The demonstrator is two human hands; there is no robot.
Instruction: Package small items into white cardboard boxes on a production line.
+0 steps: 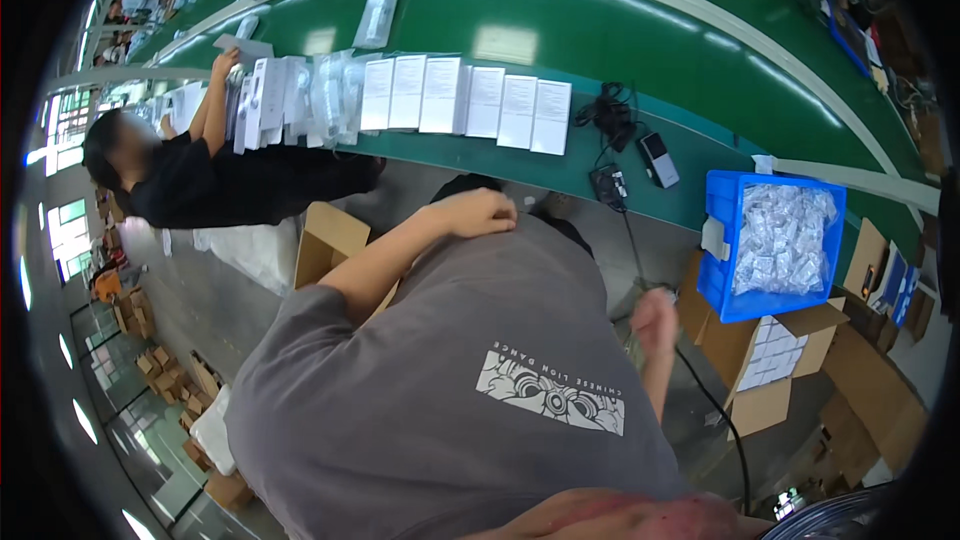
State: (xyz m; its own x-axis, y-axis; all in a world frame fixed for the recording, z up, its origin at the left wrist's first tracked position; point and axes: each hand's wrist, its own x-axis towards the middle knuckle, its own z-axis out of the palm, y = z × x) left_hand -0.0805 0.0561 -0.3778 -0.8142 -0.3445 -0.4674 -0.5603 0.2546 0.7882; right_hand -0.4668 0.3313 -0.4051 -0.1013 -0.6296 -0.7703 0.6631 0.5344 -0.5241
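Note:
My left hand rests at the lower front of my grey T-shirt, fingers bent inward and close together; whatever they may hold is hidden. Beside my right hip hangs my right hand, slightly blurred, its fingers partly curled and hard to read. Ahead of me, along the near edge of the green table, stand white printed boxes in a row. Clear plastic-wrapped packs adjoin them on the left. A dark handheld device with a screen lies right of the boxes, next to bundled black cables.
A blue bin of small clear bags stands at the right, above an open carton of white boxes. A black cable trails down to the floor. On the left a co-worker in black reaches over the table. Another carton sits near my left arm.

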